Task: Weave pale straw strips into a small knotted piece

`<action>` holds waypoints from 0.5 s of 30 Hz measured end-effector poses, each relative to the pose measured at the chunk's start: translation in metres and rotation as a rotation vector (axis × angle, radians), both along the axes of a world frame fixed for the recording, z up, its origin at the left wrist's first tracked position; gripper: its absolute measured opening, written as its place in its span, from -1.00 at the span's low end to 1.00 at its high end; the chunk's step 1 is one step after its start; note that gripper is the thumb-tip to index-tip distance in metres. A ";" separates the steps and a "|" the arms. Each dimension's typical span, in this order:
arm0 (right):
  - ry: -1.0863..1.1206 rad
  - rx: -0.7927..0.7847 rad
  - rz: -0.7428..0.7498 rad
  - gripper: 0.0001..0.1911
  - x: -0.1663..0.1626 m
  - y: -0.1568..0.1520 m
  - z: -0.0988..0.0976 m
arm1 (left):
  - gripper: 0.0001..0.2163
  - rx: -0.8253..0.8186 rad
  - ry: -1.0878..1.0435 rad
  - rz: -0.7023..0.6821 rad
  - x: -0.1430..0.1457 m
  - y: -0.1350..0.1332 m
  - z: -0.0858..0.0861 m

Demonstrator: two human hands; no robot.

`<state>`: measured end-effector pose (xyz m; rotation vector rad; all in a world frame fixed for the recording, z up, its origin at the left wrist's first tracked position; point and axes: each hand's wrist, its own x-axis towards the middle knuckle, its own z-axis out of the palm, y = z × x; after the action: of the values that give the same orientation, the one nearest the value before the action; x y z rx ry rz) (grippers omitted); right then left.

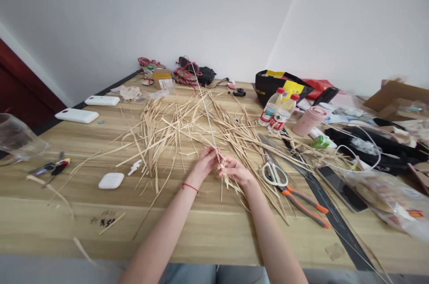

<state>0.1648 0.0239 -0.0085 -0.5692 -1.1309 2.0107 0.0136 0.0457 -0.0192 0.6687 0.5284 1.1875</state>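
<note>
My left hand (207, 162) and my right hand (234, 169) meet at the middle of the wooden table. A long thin wire (208, 116) rises from my left fingers and leans away towards the wall. My left fingers are closed round its lower end. My right fingers pinch a pale knotted piece of straw (227, 179) at the wire's foot, with strips trailing below. How the straw joins the wire is too small to tell. Beyond my hands spreads a loose heap of dry straw strips (177, 125).
Right of my hands lie scissors (275, 173), orange-handled pliers (306, 207) and a phone (342, 188). Two bottles (271, 107) and a pink cup (310, 120) stand farther back. At left are a white earphone case (111, 180), small tools (52, 168) and a clear container (20, 139).
</note>
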 end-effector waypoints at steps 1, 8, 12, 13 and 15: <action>0.002 -0.002 0.000 -0.69 0.000 0.000 0.000 | -0.84 0.000 0.004 -0.001 0.000 0.000 0.000; 0.049 -0.012 -0.050 -0.70 -0.002 0.001 -0.003 | -0.84 0.033 0.020 0.035 -0.001 -0.001 0.004; 0.067 -0.026 -0.101 -0.70 0.000 0.002 -0.005 | -0.87 0.096 0.048 0.036 0.000 -0.004 0.012; 0.074 -0.031 -0.112 -0.70 0.001 0.003 -0.006 | -0.86 0.110 0.054 0.027 0.000 -0.004 0.013; 0.084 -0.040 -0.129 -0.68 0.003 0.004 -0.007 | -0.84 0.122 0.063 0.012 0.001 -0.005 0.016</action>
<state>0.1678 0.0276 -0.0158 -0.5585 -0.9804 1.9316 0.0146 0.0405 -0.0032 0.8097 0.5164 1.2203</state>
